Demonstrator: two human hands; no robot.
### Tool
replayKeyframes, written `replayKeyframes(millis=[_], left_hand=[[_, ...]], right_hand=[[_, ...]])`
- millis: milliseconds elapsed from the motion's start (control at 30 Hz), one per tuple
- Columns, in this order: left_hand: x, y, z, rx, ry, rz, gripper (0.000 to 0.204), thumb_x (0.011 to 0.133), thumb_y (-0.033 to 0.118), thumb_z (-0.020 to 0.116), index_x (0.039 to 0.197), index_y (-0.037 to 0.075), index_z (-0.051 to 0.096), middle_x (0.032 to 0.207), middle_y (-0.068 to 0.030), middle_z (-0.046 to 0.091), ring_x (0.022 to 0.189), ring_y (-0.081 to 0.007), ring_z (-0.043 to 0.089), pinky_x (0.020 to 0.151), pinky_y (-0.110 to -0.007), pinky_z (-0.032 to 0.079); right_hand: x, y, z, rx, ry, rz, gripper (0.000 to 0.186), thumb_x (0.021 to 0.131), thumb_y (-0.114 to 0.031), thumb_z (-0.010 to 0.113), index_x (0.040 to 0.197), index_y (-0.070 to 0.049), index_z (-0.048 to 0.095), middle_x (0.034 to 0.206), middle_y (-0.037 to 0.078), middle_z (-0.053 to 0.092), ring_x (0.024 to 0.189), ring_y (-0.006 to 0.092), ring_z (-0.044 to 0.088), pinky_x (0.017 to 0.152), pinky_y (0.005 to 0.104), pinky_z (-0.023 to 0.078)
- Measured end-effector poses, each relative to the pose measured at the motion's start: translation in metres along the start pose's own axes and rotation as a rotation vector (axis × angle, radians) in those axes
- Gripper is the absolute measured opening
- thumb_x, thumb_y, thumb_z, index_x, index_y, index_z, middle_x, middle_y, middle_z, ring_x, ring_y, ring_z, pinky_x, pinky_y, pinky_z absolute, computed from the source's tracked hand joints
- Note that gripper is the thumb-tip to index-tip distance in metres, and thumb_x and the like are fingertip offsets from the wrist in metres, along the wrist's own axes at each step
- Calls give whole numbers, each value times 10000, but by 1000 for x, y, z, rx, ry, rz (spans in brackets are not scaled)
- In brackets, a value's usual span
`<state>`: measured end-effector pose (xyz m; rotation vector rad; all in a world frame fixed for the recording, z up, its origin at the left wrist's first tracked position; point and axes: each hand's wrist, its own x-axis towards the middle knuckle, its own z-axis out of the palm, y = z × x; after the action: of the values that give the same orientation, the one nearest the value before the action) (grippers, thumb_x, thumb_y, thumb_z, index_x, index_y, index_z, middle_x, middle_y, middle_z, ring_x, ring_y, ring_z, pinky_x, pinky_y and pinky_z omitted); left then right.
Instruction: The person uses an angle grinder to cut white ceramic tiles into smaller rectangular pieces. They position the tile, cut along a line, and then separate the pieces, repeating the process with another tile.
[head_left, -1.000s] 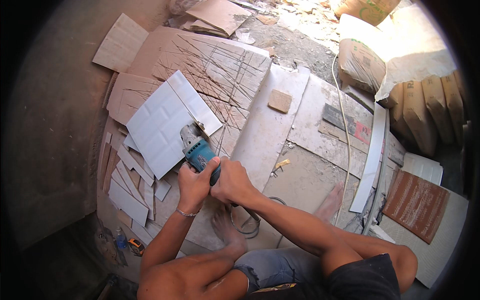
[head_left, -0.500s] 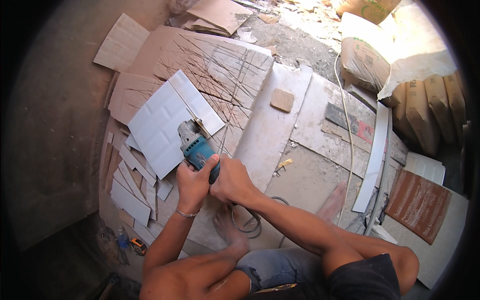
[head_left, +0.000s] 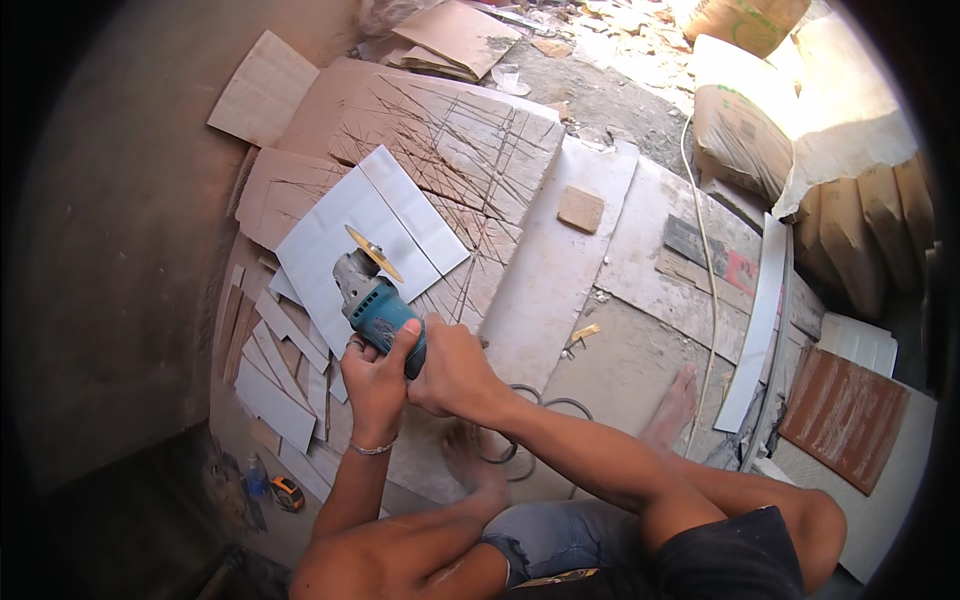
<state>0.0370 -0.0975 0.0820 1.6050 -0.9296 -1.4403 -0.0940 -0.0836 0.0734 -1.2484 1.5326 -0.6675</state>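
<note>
Both my hands grip a teal angle grinder (head_left: pixel 386 318) whose grey head carries a thin gold disc (head_left: pixel 374 253). My left hand (head_left: pixel 374 380) wraps the body from the left, and my right hand (head_left: pixel 455 372) closes round its rear end. The disc hovers over a white tile (head_left: pixel 335 225), apart from the cut line as far as I can see. That dark line runs right across the tile, near its right side. Beneath the tile lies a scored board (head_left: pixel 480 140) crossed by many old cuts. A grey cord (head_left: pixel 520 470) loops below my right hand.
Tile offcuts (head_left: pixel 275 405) pile up at the left, near a tape measure (head_left: pixel 287 493). A small tan block (head_left: pixel 580 209) sits right of the board. A pale cable (head_left: pixel 703 240), a white strip (head_left: pixel 752 330), a brown tile (head_left: pixel 845 418) and stacked sacks (head_left: pixel 850 225) are farther right.
The grinder has lifted and shifted left, off the cut line. Its disc has turned from edge-on in the line to tilted above the tile. The line now reaches the tile's lower right edge.
</note>
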Motion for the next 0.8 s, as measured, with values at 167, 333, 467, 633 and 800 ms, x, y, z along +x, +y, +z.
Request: replayKeyframes(millis=[167,333,467,633,800], left_hand=[[12,-7,-25,-183,-64,-74,469,980,323,774,1200,-48,590,1109,-135,703,987,-180,698,916,-304,555],[103,-60,-97,441,523,212,501,1040,409,660,1178,-70,620,1112,-134,707,1007,-230,688,941,-339,548],[140,-63,-120,31,215,-38,565,1069,429,621,1209,-118,618,1156,-146,706,1054,-220,681,949,-359,552],[157,-74,-130,-42,136,50,633,1080,475,596,1241,-137,614,1184,-154,707,1082,-195,678,932,-354,560],[157,-52,-157,56,76,-41,591,1100,417,570,1236,-157,603,1128,-178,720,1005,-204,720,847,-341,599]], right_hand=[[2,3,-13,-88,42,34,524,659,-223,818,990,115,591,824,330,691,813,493,713,796,494,585],[7,1,-45,-80,148,64,487,644,-238,823,968,69,630,787,242,700,732,382,705,757,426,579],[8,2,-75,-74,202,104,471,643,-219,824,942,85,625,798,250,723,752,381,737,761,424,594],[9,13,-87,-43,292,147,424,642,-224,825,924,39,649,790,191,731,733,313,731,765,399,586],[11,15,-92,-45,304,177,394,647,-238,822,885,13,633,764,156,710,692,283,692,735,391,572]])
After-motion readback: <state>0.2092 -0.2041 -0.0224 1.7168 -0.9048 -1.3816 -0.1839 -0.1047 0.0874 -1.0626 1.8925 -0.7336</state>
